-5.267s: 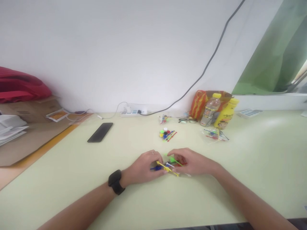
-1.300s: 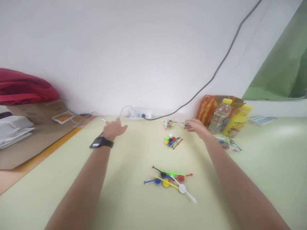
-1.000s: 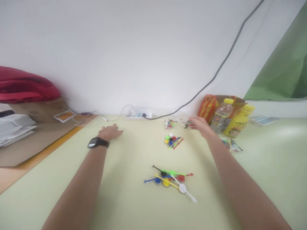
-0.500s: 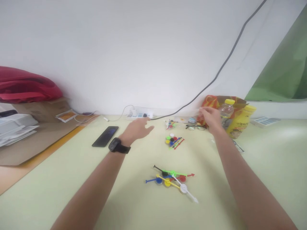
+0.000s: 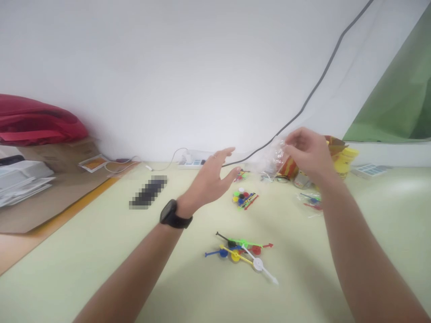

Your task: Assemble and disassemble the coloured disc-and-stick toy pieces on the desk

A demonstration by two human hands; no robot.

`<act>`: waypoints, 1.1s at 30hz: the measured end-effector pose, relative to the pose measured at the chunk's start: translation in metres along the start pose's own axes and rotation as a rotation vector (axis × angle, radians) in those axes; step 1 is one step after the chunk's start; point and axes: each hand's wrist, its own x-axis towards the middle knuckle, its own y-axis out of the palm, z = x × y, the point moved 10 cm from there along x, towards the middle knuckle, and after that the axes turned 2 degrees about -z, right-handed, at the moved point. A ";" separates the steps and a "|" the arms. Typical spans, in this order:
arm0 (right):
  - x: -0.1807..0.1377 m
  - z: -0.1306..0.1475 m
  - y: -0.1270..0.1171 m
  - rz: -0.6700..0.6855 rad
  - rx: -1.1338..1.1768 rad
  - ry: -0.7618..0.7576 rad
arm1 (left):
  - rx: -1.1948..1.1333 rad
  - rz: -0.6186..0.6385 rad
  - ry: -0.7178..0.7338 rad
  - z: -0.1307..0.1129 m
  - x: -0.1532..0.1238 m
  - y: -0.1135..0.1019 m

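Red fabric (image 5: 40, 120) atop cardboard box (image 5: 63, 156); white papers (image 5: 27, 177) nearby; power strip (image 5: 190, 164) beside wall (image 5: 141, 67)

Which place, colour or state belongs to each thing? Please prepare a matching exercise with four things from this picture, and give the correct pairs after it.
1. clear plastic
2. watch
3. white spinner
4. left hand

A. nearest the wearer in the front pile
B. open, thumb apart from fingers
C. at the fingertips of the right hand
D. black, with a strap

Pairs: 1-C, 2-D, 3-A, 4-B
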 end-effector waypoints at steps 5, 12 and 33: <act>-0.030 0.043 0.047 0.558 0.114 0.022 | -0.173 0.043 0.036 -0.019 -0.001 -0.003; -0.040 0.049 0.063 0.687 0.147 0.013 | -0.297 0.248 0.050 -0.020 -0.001 0.012; -0.049 0.050 0.086 0.707 0.265 0.063 | -0.469 0.330 -0.107 0.021 0.003 0.007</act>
